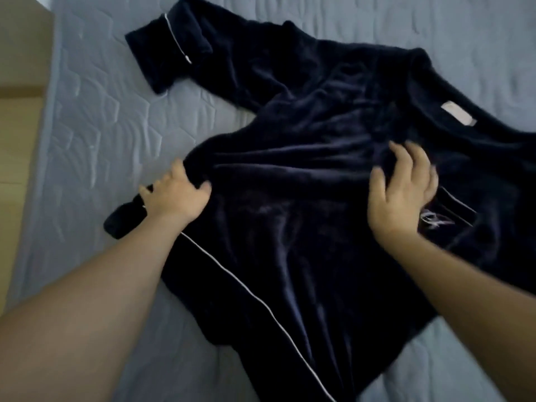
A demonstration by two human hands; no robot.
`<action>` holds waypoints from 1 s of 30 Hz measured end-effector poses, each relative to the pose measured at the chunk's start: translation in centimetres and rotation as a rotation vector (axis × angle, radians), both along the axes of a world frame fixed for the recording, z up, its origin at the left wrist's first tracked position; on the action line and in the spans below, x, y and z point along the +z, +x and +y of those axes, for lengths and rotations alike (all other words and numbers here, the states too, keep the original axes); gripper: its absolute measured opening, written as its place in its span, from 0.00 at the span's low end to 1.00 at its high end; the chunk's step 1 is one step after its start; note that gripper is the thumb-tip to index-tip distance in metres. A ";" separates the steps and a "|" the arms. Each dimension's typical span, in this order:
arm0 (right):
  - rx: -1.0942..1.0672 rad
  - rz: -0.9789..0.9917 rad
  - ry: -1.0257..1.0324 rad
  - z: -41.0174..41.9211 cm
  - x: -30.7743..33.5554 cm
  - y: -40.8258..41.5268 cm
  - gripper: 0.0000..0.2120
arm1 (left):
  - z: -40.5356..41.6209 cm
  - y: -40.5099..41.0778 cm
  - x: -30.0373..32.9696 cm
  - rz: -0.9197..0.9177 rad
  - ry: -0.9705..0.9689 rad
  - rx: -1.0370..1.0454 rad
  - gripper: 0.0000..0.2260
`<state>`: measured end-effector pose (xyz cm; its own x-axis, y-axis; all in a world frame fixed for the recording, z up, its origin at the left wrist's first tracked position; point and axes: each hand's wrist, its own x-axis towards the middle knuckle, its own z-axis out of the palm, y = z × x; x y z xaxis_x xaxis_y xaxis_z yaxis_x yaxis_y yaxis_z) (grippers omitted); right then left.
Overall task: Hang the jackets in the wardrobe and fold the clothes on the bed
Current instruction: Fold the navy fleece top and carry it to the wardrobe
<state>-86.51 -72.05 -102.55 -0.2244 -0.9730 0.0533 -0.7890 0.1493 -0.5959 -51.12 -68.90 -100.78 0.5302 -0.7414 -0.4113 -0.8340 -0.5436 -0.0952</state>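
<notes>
Early stage of folding: a dark fleece garment (304, 181) lies spread on the quilted mattress (110, 117).

The left hand (177, 195) grasps a bunched edge of the fabric at the garment's side; the right hand (403, 192) rests on the chest area with fingers bent, somewhat blurred. One sleeve (174, 50) lies stretched out toward the far corner. No completed fold is evident, so folding appears barely begun; neither a wardrobe nor any jackets are in view.

Plush, velvety navy garment (290, 198) (white piping); quilted matt mattress (116, 111), probably woven cloth.
</notes>
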 end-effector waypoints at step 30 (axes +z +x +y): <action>0.343 0.437 0.576 5.2 7.3 6.1 0.28 | 4.6 -3.6 4.3 0.256 0.407 -0.454 0.22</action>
